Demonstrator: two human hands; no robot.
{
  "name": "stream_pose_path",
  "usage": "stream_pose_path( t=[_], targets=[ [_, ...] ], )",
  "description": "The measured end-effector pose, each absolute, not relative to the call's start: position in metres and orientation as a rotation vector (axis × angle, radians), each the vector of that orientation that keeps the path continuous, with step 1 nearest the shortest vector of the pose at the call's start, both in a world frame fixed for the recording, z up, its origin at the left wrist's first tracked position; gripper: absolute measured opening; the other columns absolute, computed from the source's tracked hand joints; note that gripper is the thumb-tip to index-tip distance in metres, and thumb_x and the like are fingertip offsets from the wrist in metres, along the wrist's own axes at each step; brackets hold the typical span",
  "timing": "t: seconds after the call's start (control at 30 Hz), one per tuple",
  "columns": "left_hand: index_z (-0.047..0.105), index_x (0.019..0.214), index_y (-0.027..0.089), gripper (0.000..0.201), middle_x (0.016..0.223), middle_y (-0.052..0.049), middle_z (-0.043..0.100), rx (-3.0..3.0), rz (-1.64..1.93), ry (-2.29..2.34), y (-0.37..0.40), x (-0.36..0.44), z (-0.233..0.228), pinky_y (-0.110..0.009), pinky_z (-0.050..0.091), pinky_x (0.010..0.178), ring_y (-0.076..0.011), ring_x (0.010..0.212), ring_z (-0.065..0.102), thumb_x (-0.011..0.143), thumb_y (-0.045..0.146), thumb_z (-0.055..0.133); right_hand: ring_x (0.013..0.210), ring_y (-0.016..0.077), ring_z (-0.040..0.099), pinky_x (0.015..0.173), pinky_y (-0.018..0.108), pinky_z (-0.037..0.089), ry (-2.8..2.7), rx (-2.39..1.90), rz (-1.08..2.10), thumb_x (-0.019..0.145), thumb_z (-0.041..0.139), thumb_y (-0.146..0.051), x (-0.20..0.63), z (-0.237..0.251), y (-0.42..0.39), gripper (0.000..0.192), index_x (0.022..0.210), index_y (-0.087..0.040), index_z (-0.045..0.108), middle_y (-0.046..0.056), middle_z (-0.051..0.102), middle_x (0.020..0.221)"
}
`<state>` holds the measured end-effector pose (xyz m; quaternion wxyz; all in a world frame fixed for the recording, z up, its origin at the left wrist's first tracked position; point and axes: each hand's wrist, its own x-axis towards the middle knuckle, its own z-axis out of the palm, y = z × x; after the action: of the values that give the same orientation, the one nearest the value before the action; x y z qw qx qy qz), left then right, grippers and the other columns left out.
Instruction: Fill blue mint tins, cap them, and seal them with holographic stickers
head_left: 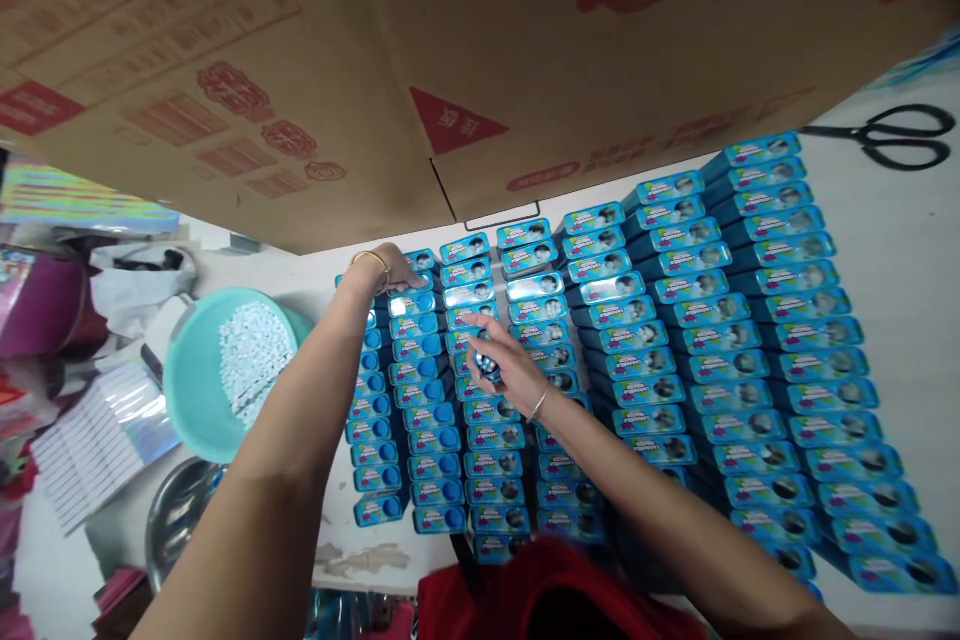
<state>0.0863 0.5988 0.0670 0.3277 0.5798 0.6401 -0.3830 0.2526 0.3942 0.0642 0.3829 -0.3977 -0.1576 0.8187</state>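
Observation:
Rows of slim blue tins (491,436) with printed tops stand upright on a white table. Tins in the left columns have a round blue cap (448,439) in the top; those farther right show round dark openings with pale contents in many. My left hand (396,270), bracelet at the wrist, is over the far end of the left columns. Its fingers are bent together and point down at a tin top; what they pinch, if anything, is hidden. Above the middle columns, my right hand (510,365) is curled around several small round blue and silver caps (487,366).
A large cardboard box (360,100) stands along the far side, close behind the tins. On the left are a turquoise basin (184,375) of small white pellets and a metal bowl (159,520). Black scissors (874,135) lie at the far right.

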Motion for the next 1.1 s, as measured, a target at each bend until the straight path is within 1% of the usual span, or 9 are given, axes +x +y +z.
stream_pose_path(
  t=[0.2,0.3,0.37,0.47,0.57,0.7,0.83,0.97,1.1],
  targets=[
    [0.064,0.056,0.017,0.035,0.064,-0.010,0.065,1.676,-1.057,1.797,0.599,0.098,0.077,-0.036,0.048,0.079,-0.0311,0.083,0.066,0.047,0.043,0.085,0.033,0.0073,0.035,0.035,0.018,0.022,-0.398,-0.901,2.107,0.082,0.058,-0.041,0.245,0.068,0.398,0.049,0.123,-0.023,0.040,-0.010,0.051,0.051],
    [0.070,0.086,0.017,0.031,0.093,-0.014,0.070,1.902,-0.697,1.918,0.565,0.105,0.092,-0.036,0.048,0.086,-0.0312,0.100,0.063,0.064,0.036,0.077,0.033,0.0075,0.035,0.035,0.018,0.022,-0.315,-0.849,2.078,0.081,0.057,-0.039,0.250,0.070,0.402,0.050,0.125,-0.024,0.037,-0.011,0.050,0.051],
    [0.068,0.101,0.019,0.028,0.102,-0.010,0.069,2.005,-0.315,1.702,0.530,0.108,0.099,-0.034,0.048,0.089,-0.0242,0.100,0.063,0.076,0.031,0.065,0.034,0.0075,0.035,0.036,0.018,0.021,-0.251,-0.837,2.061,0.081,0.057,-0.039,0.254,0.071,0.404,0.056,0.129,-0.026,0.033,-0.011,0.050,0.052],
    [0.070,0.091,0.021,0.017,0.101,-0.005,0.068,1.811,0.106,1.165,0.478,0.111,0.101,-0.031,0.049,0.090,-0.0189,0.097,0.062,0.077,0.029,0.062,0.036,0.0076,0.039,0.038,0.018,0.021,-0.178,-0.887,2.065,0.079,0.062,-0.041,0.256,0.072,0.405,0.068,0.137,-0.029,0.027,-0.011,0.050,0.053],
    [0.068,0.077,0.019,0.015,0.087,-0.003,0.067,1.563,0.238,1.056,0.449,0.113,0.098,-0.029,0.051,0.081,-0.0162,0.084,0.062,0.079,0.031,0.059,0.036,0.0072,0.041,0.038,0.018,0.021,-0.142,-0.966,2.053,0.076,0.068,-0.047,0.251,0.071,0.405,0.074,0.137,-0.030,0.030,-0.011,0.049,0.054],
    [0.064,0.075,0.018,0.021,0.077,-0.002,0.064,1.465,0.400,1.179,0.457,0.109,0.091,-0.028,0.050,0.076,-0.0144,0.075,0.060,0.077,0.038,0.063,0.036,0.0060,0.040,0.035,0.017,0.018,-0.114,-1.100,1.932,0.068,0.073,-0.058,0.243,0.067,0.409,0.058,0.109,-0.026,0.048,-0.011,0.049,0.054],
    [0.058,0.073,0.018,0.016,0.067,0.001,0.059,1.515,0.417,1.601,0.505,0.095,0.078,-0.026,0.048,0.066,-0.0131,0.063,0.058,0.079,0.034,0.057,0.043,0.0053,0.043,0.038,0.018,0.026,-0.015,-1.113,1.919,0.064,0.076,-0.055,0.246,0.067,0.415,0.046,0.079,-0.019,0.053,-0.005,0.054,0.058],
    [0.056,0.071,0.018,0.009,0.075,-0.004,0.065,1.754,0.102,2.037,0.557,0.086,0.066,-0.028,0.045,0.072,-0.0173,0.077,0.061,0.075,0.024,0.060,0.049,0.0056,0.045,0.042,0.019,0.027,-0.013,-1.034,1.967,0.064,0.078,-0.044,0.252,0.068,0.417,0.037,0.083,-0.017,0.061,0.000,0.060,0.069],
    [0.059,0.076,0.019,0.018,0.085,-0.009,0.069,1.786,-0.338,2.029,0.582,0.088,0.064,-0.029,0.043,0.070,-0.0223,0.084,0.063,0.074,0.035,0.065,0.048,0.0056,0.043,0.041,0.020,0.024,-0.095,-1.031,1.959,0.066,0.076,-0.046,0.256,0.063,0.416,0.036,0.083,-0.017,0.063,0.000,0.061,0.071]
  ],
)
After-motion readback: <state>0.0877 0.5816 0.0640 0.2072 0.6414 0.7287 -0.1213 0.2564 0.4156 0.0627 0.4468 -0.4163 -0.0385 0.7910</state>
